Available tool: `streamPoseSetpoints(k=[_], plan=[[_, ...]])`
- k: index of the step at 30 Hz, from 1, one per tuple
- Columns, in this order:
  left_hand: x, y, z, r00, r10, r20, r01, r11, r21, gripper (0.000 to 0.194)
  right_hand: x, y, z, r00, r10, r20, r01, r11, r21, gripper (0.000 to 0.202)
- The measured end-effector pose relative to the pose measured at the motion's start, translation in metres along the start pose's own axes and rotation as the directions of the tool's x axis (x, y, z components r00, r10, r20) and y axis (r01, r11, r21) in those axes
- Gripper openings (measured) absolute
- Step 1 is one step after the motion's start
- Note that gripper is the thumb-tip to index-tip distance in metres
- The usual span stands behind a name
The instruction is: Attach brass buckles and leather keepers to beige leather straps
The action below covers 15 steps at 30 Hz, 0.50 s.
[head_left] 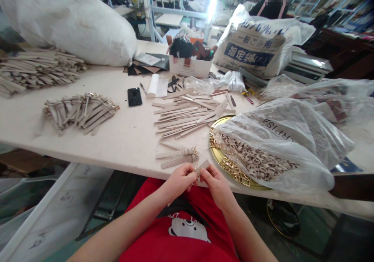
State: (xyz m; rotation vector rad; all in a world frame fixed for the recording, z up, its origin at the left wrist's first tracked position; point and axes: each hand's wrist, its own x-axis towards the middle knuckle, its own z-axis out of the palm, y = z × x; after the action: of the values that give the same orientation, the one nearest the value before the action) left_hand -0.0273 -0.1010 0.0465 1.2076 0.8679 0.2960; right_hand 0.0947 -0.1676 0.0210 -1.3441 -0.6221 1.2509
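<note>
Both my hands meet at the table's front edge over one beige strap (204,164) with a bit of gold metal at its lower end. My left hand (184,177) pinches the metal end, while my right hand (214,182) has the strap between thumb and fingers. Just beyond my left hand lie a few straps with gold buckles (177,159). Loose beige strips (187,116) are heaped farther back. To the right, a gold round tray (214,153) carries gold buckles (232,167) and many small beige loops (260,157), partly under clear plastic.
Buckled straps (82,112) form a pile at the left, with a larger strip stack (37,69) behind. A phone (134,97), a paper roll (153,86) and a white box (189,66) stand mid-table. Large white sacks (76,24) line the back. A person (271,5) is beyond the table.
</note>
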Motion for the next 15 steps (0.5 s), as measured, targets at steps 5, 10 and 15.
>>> streamPoseSetpoints(k=[5, 10, 15], plan=[[-0.0026, 0.0023, 0.0023, 1.0, -0.006, 0.009, 0.006, 1.0, 0.022, 0.011, -0.0002, 0.0013, -0.0003, 0.999, 0.044, 0.032, -0.046, 0.995, 0.088, 0.023], [-0.0024, 0.0023, 0.0026, 1.0, 0.0, 0.004, 0.0, 0.999, 0.042, 0.013, -0.0001, 0.0015, -0.0004, 0.999, 0.043, 0.029, -0.046, 0.993, 0.105, 0.022], [-0.0029, 0.003, 0.0032, 1.0, 0.003, 0.011, -0.003, 0.999, 0.032, 0.01, 0.0009, -0.0002, -0.0033, 0.999, 0.031, 0.039, -0.033, 0.998, 0.05, 0.02]])
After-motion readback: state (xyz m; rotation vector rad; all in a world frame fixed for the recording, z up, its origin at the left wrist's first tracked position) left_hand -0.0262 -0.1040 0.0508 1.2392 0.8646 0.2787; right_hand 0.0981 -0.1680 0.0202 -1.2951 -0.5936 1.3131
